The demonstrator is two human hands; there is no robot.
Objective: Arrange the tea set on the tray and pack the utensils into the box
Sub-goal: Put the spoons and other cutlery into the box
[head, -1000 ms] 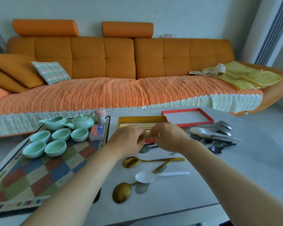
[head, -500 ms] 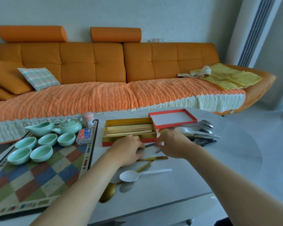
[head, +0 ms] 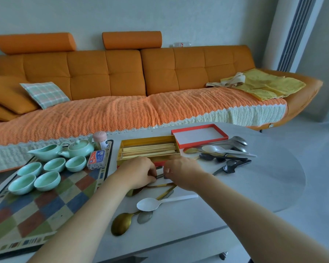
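Tabletop (head: 264,186): left hand (head: 139,172), right hand (head: 182,172) at front edge of box (head: 146,141).

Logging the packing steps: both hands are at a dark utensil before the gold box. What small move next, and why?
Probably lift the dark utensil into the gold box beside the chopsticks: left hand and right hand seem to pinch it, just before the box.

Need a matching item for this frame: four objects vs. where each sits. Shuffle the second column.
1. chopsticks
2. teapot
3. red lid
4. near white plastic spoon

a. on the checkered tray
b. on the table, by a gold spoon
c. inside the gold box
d. on the table, open side up, at the box's far right corner

Pairs: 1-c, 2-a, 3-d, 4-b.
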